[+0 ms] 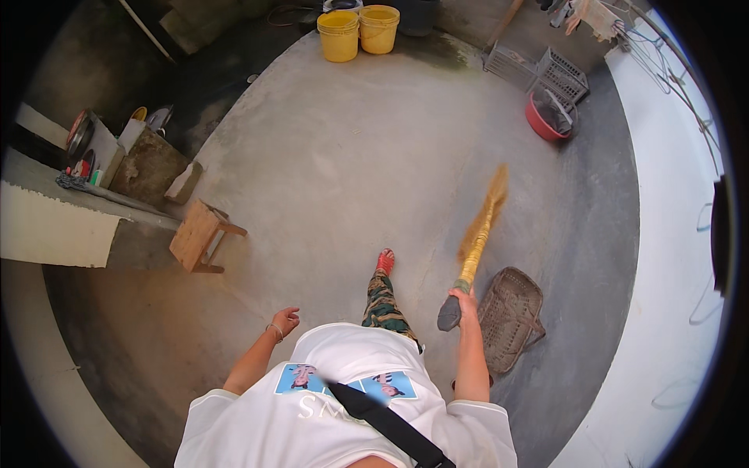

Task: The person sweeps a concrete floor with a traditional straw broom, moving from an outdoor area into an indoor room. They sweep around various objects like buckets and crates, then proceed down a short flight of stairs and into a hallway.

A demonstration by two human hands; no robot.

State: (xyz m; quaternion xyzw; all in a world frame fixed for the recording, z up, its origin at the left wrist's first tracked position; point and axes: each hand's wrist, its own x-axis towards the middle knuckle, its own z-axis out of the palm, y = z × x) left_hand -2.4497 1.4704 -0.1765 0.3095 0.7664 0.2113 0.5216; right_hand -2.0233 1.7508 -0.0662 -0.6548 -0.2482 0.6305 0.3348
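Note:
My right hand (465,303) is wrapped round the handle of a straw broom (475,253), near its dark-wrapped butt end. The broom's tan bristles fan out ahead of me to the right, low over the concrete floor or on it; I cannot tell which. Beside that hand, on its right, a brown woven scoop basket (503,312) with a curved handle lies on the floor. My left hand (285,320), with a bracelet on the wrist, hangs at my left side. It is empty, its fingers loosely bent and a little apart.
A small wooden stool (199,238) stands at the left by a low ledge (58,226). Two yellow buckets (339,37) are at the far edge. Grey crates (563,74) and a red basin (540,123) sit far right, near the white wall (671,195). My red-shod foot (385,261) is forward.

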